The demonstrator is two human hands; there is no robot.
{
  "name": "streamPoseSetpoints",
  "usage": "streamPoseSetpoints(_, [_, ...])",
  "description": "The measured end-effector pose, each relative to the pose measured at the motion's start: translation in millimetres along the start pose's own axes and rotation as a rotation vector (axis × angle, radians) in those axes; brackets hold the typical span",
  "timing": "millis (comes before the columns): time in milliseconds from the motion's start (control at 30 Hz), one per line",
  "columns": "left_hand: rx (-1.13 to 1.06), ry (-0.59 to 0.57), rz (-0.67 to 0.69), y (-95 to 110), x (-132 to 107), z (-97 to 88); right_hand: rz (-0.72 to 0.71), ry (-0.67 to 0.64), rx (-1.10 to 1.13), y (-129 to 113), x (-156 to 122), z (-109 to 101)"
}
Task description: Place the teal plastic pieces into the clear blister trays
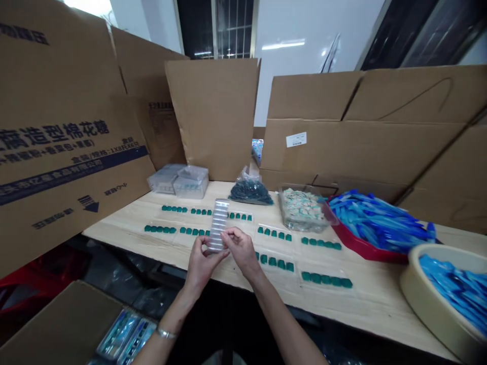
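Grip clamped: left hand (203, 266) and right hand (240, 251) pinch a clear blister tray (218, 225) at its lower end.

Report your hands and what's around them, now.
Left hand, right hand both on clear tray. Tray held up over table. Rows of green pieces either side.

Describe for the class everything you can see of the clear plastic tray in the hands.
The clear plastic tray is a long, narrow, see-through moulded strip with ribbed hollows across it, and no contents show. It stands tilted upright above the wooden table, its lower end held between the fingers of the left hand and right hand.
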State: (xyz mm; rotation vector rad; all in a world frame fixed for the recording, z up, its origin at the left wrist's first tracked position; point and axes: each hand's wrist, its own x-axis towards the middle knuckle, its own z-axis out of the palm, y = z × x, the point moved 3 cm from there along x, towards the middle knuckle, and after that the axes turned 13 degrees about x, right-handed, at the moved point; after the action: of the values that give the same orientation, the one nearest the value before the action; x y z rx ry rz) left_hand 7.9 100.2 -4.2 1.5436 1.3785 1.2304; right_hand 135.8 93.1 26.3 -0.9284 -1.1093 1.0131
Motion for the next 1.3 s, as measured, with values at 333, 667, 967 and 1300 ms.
streamPoseSetpoints(333, [0.003,-0.018,-0.006,6.0,-8.0,6.0,-0.124,-0.113,-0.070,-13.2,-12.0,-14.1])
streamPoseSetpoints(667, [-0.092,-0.112,-0.035,10.8,-9.8,11.0,-0.160,-0.091,-0.161,-10.8,-15.1,-15.0])
streamPoseSetpoints(967, [0.119,-0.051,0.095,14.0,-2.2,-6.4,-0.216,-0.122,-0.220,-14.7,-6.5,0.0])
streamPoseSetpoints(1300, [-0.161,0.190,-0.058,-9.9,27.4,-56.6,-0.035,-0.015,-0.140,-11.9,45.1,-20.6])
